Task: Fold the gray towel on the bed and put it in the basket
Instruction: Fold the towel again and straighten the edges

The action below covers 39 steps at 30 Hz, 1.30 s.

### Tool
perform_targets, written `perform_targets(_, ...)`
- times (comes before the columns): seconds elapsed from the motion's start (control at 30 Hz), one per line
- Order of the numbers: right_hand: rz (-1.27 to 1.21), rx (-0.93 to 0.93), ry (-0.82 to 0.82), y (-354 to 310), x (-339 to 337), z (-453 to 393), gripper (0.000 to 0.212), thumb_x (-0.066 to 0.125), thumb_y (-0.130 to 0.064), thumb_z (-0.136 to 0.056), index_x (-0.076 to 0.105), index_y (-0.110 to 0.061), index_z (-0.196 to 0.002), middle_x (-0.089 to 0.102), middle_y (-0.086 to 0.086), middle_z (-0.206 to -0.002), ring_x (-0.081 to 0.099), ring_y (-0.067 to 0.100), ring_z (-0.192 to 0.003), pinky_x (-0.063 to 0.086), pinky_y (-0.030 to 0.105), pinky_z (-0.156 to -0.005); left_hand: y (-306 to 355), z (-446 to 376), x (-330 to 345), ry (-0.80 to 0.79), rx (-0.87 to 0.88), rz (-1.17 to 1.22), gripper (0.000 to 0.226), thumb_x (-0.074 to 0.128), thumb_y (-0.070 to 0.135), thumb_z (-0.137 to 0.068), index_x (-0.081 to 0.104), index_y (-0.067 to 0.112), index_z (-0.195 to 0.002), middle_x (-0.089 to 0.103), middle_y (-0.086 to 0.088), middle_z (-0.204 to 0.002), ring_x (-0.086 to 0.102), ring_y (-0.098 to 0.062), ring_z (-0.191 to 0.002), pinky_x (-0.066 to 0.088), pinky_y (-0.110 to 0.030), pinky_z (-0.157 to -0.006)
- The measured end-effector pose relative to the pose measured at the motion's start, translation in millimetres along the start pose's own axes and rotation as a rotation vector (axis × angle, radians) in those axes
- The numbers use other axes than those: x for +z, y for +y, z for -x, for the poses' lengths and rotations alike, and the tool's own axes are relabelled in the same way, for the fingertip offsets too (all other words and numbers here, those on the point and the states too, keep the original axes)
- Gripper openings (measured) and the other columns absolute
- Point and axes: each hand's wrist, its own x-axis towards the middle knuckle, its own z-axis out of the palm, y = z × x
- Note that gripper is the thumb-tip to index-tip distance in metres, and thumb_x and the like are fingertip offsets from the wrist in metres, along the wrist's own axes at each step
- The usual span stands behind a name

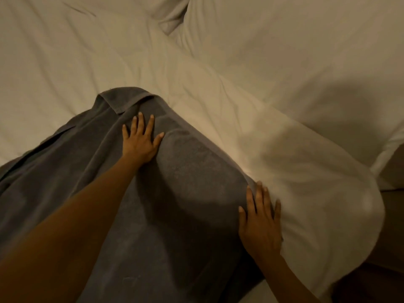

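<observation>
No brand, label or writing can be read anywhere on the cloth. The gray towel (179,193) lies spread on the white bedding (218,62), filling the lower left of the view; its long axis runs from about 7 o'clock up toward 12 o'clock, ending in a narrow far end near the middle of the picture. That far end has a corner turned back over itself, and loose folds ripple along the towel's edge toward 9 o'clock.

The left hand (140,142) lies flat on the towel near its far end, fingers straight and spread, palm down — pressing, grasping nothing. The right hand (260,224) lies at about 5 o'clock, fingers straight and close together, resting flat along the towel's right edge where gray cloth meets white sheet; it too holds nothing.

Around the towel the bedding is wrinkled, with a deep crease at 12 o'clock. The mattress corner rounds off at about 4 o'clock, and beyond it the dark floor (391,226) shows — dim and blurred. Nothing lies on top of the towel but the two hands and the left forearm.
</observation>
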Motion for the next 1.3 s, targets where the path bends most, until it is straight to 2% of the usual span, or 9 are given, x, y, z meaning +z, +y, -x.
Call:
perform_targets(0.1, -0.012, -0.011, -0.012, 14.1, 10.5, -0.9, 0.056, 0.021, -0.041, -0.094, 0.036, -0.016, -0.142, 0.019, 0.006, -0.156, 0.014, 0.021, -0.142, 0.005, 0.047, -0.113, -9.1, -8.2, 4.5, -0.018, 0.022, 0.022, 0.071, 0.013, 0.064, -0.092, -0.014, 0.031, -0.149, -0.017, -0.006, -0.158, -0.012, -0.023, -0.146, -0.008, -0.052, -0.116)
perform_targets(0.43, -0.088, -0.028, -0.084, 13.7, 9.4, -2.1, 0.067, 0.007, -0.048, -0.091, 0.015, -0.017, -0.150, -0.002, 0.004, -0.158, -0.005, 0.017, -0.144, -0.003, 0.046, -0.115, -9.2, -17.1, -1.7, -0.154, 0.017, 0.013, 0.075, 0.014, 0.066, -0.091, -0.020, 0.030, -0.147, -0.025, -0.007, -0.156, -0.017, -0.024, -0.145, -0.007, -0.054, -0.116)
perform_targets(0.6, -0.039, -0.028, -0.043, 6.4, -3.6, 32.4, 0.070, 0.029, -0.037, -0.082, 0.026, -0.011, -0.147, 0.021, 0.016, -0.154, 0.016, 0.028, -0.142, 0.006, 0.048, -0.112, 5.8, 9.0, -8.0, -0.128, 0.035, 0.049, 0.077, 0.017, 0.063, -0.093, -0.014, 0.021, -0.149, -0.018, -0.010, -0.158, -0.012, -0.025, -0.146, -0.003, -0.052, -0.117)
perform_targets(0.77, -0.045, -0.008, -0.058, 26.0, -10.2, 60.7, 0.074, 0.030, -0.020, -0.069, 0.031, -0.006, -0.142, 0.037, 0.022, -0.145, 0.026, 0.031, -0.134, 0.015, 0.049, -0.107, 29.4, 69.9, 7.4, -0.084, 0.063, 0.129, 0.071, 0.021, 0.054, -0.097, -0.006, 0.016, -0.151, -0.010, -0.011, -0.159, -0.006, -0.024, -0.147, -0.001, -0.050, -0.118)
perform_targets(0.83, -0.075, 0.034, -0.067, 40.6, -15.6, 64.7, 0.066, 0.029, -0.021, -0.078, 0.030, -0.008, -0.142, 0.038, 0.024, -0.144, 0.029, 0.035, -0.134, 0.015, 0.051, -0.107, 34.8, 96.2, 14.3, -0.085, 0.046, 0.146, 0.069, 0.021, 0.052, -0.097, -0.004, 0.016, -0.151, -0.008, -0.010, -0.159, -0.005, -0.023, -0.147, 0.000, -0.048, -0.118)
perform_targets(0.97, -0.101, 0.161, -0.022, 71.2, -25.0, 61.2, 0.057, 0.032, -0.036, -0.091, 0.037, -0.009, -0.142, 0.038, 0.028, -0.143, 0.035, 0.043, -0.132, 0.027, 0.059, -0.104, 50.1, 142.1, 29.7, -0.087, 0.020, 0.159, 0.071, 0.023, 0.052, -0.097, -0.003, 0.014, -0.151, -0.007, -0.009, -0.159, -0.003, -0.023, -0.147, 0.000, -0.046, -0.119)
perform_targets(1.13, -0.123, 0.269, 0.048, 90.6, -37.2, 51.5, 0.076, 0.055, -0.044, -0.089, 0.021, -0.010, -0.148, 0.023, 0.027, -0.150, 0.021, 0.042, -0.138, 0.017, 0.056, -0.111, 76.8, 182.2, 43.9, -0.073, -0.017, 0.201, 0.074, 0.025, 0.053, -0.097, -0.004, 0.012, -0.151, -0.007, -0.010, -0.159, -0.004, -0.023, -0.147, 0.000, -0.045, -0.118)
perform_targets(1.2, -0.122, 0.199, 0.043, 89.4, -39.5, 48.4, 0.076, 0.054, -0.044, -0.090, 0.018, -0.012, -0.149, 0.020, 0.027, -0.151, 0.019, 0.042, -0.139, 0.018, 0.057, -0.111, 87.2, 196.6, 48.2, -0.068, 0.009, 0.200, 0.072, 0.025, 0.053, -0.096, -0.002, 0.015, -0.151, -0.008, -0.009, -0.159, -0.004, -0.023, -0.147, 0.000, -0.045, -0.118)
perform_targets(1.3, -0.039, -0.114, 0.057, 77.5, -46.6, 46.8, 0.073, 0.056, -0.035, -0.089, 0.019, -0.016, -0.149, 0.019, 0.024, -0.152, 0.020, 0.040, -0.140, 0.020, 0.057, -0.110, 103.9, 221.7, 54.7, -0.094, 0.036, 0.208, 0.072, 0.023, 0.055, -0.096, -0.003, 0.017, -0.151, -0.008, -0.007, -0.159, -0.005, -0.022, -0.147, -0.001, -0.045, -0.119)
